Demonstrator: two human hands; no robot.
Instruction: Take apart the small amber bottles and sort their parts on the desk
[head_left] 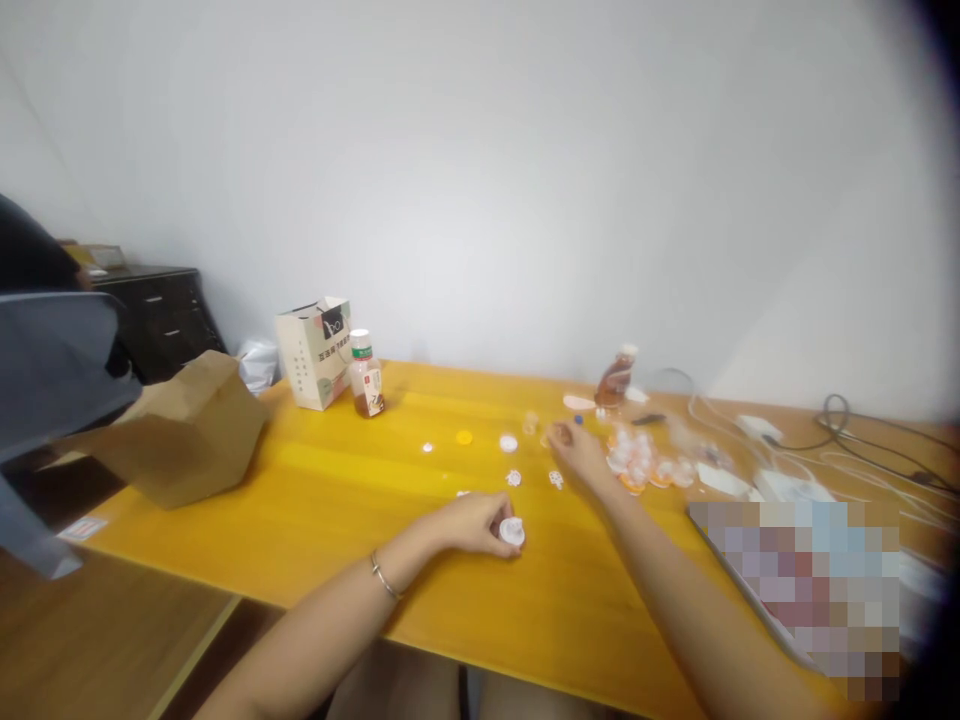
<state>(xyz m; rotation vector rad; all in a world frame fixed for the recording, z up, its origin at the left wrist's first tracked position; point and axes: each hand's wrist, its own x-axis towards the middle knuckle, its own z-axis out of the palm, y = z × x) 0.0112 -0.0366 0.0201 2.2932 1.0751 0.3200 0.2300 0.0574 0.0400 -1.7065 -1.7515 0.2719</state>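
Note:
Close to the table's front edge, my left hand grips a small white round cap between thumb and fingers. My right hand is farther forward over the table, its fingers curled together; motion blur hides what they hold, if anything. Beside its fingertips is a small clear round piece. Between the hands lie a white disc, a small white patterned piece and a similar piece. A yellow disc and a tiny white piece are farther left.
Clear and orange small containers cluster right of my right hand. Behind them stands a brown bottle. A labelled bottle and paper bag stand back left, near a cardboard box. Cables cross the right side.

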